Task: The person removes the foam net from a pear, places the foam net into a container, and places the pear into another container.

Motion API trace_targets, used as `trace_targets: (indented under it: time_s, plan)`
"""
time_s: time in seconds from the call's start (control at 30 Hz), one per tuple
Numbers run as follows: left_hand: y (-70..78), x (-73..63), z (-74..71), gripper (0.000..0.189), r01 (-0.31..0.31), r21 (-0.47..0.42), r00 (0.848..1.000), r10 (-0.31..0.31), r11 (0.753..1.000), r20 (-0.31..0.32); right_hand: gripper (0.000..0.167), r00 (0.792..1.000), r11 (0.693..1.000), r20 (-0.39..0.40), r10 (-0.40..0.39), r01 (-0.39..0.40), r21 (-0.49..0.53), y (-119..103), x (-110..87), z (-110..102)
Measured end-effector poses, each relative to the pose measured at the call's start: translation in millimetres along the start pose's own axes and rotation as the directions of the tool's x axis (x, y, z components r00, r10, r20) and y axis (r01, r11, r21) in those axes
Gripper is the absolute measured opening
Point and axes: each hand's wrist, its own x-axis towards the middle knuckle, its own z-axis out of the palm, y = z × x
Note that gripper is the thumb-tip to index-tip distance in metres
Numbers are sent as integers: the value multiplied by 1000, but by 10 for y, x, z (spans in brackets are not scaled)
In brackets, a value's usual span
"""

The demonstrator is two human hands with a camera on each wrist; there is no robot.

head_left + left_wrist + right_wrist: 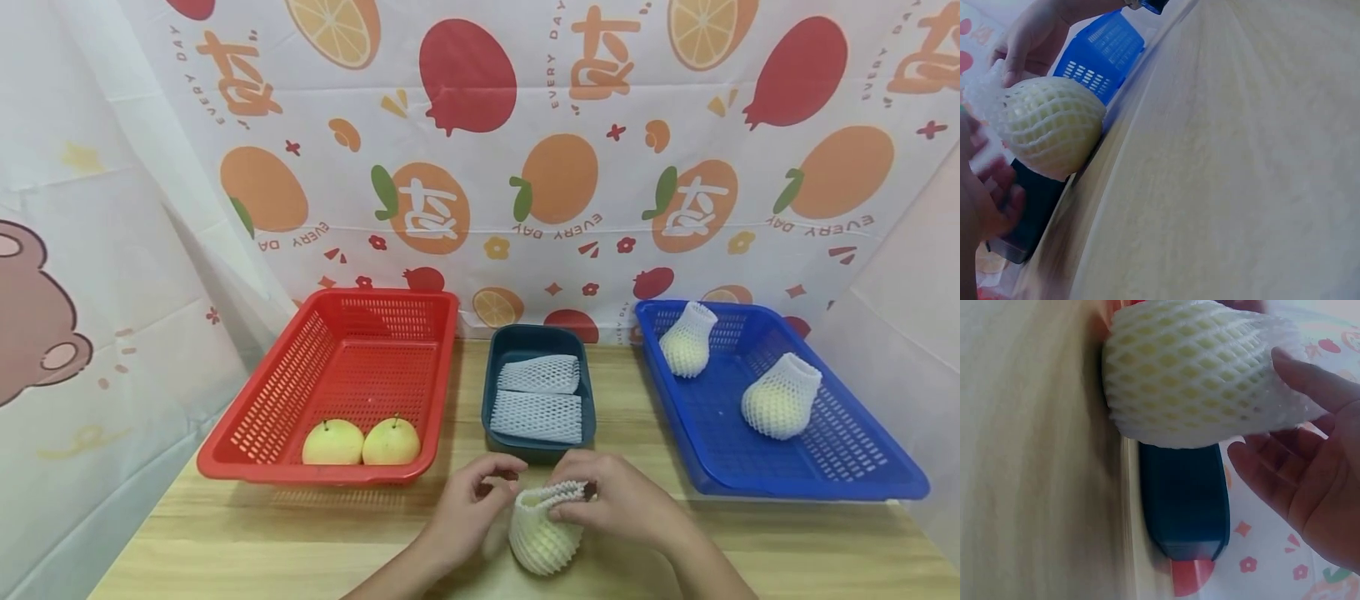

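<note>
A round yellow pear in a white foam net sleeve [546,533] sits on the table in front of me, the sleeve's open end pointing up. My right hand [618,502] pinches the rim of that sleeve between thumb and fingers, as the right wrist view also shows. Just left of the sleeve is my left hand [474,504], its fingers loosely bent and holding nothing. Blur softens the left hand [991,194] in the left wrist view, where a gap shows between it and the sleeved pear [1054,125].
At the left, a red basket [367,477] holds two bare pears [332,442]. A dark teal bin [536,452] behind my hands contains flat foam sleeves [537,417]. Two sleeved pears [780,400] lie in the blue basket [697,454] at the right. A fruit-print cloth [555,275] hangs behind.
</note>
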Motion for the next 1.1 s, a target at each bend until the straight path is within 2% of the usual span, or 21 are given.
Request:
trace_targets:
  time_s: [0.03, 0.1, 0.2, 0.27, 0.37, 0.43, 0.53, 0.6, 0.67, 0.73, 0.83, 0.9, 0.97, 1.1]
  plan:
    - [1, -6, -12, 23, -72, 8, 997, 72, 997, -5, 19, 1000, 1000, 12, 27, -27, -8, -4, 1, -14]
    - [4, -20, -37, 27, -195, 25, 981, 195, 980, 11, 28, 996, 997, 42, 79, -79, -18, -11, -2, -49]
    - [-10, -33, -60, 32, -308, 77, 951, 303, 948, 67, 35, 988, 992, 91, 125, -124, -23, -7, -18, -106]
    - [-15, -38, -64, 36, -320, 106, 946, 310, 942, 98, 33, 986, 992, 107, 126, -125, -22, 0, -28, -139]
    - [-26, -40, -56, 32, -317, 143, 946, 303, 937, 114, 25, 990, 995, 105, 99, -97, -21, 10, -37, -164]
    - [-25, -43, -45, 26, -311, 131, 948, 298, 941, 108, 22, 993, 997, 92, 73, -71, -22, 8, -36, -164]
    - [-22, -42, -19, 19, -334, 109, 942, 327, 936, 78, 21, 997, 999, 68, 42, -41, -16, -8, -31, -147]
    - [-10, -34, -2, 17, -364, 111, 931, 361, 925, 48, 20, 999, 999, 43, 30, -30, -18, -26, -29, -135]
    - [7, -18, 17, 18, -411, 134, 911, 413, 902, 16, 18, 1000, 1000, 15, 25, -24, -19, -49, -29, -125]
    - [34, 5, 34, 19, -461, 164, 884, 468, 872, -7, 17, 1000, 1000, -20, 11, -12, -21, -70, -31, -118]
    - [90, 37, 58, 22, -500, 188, 859, 512, 846, -21, 14, 997, 999, -76, -30, 29, -18, -100, -32, -98]
    - [140, 59, 73, 22, -508, 191, 852, 522, 840, -28, 12, 988, 997, -133, -78, 74, -36, -114, -33, -83]
    - [196, 83, 87, 21, -507, 176, 853, 520, 844, -39, 10, 971, 991, -202, -129, 117, -71, -126, -31, -69]
    - [317, 147, 112, 21, -544, 151, 828, 557, 825, -60, 14, 922, 977, -327, -207, 175, -125, -147, -23, -52]
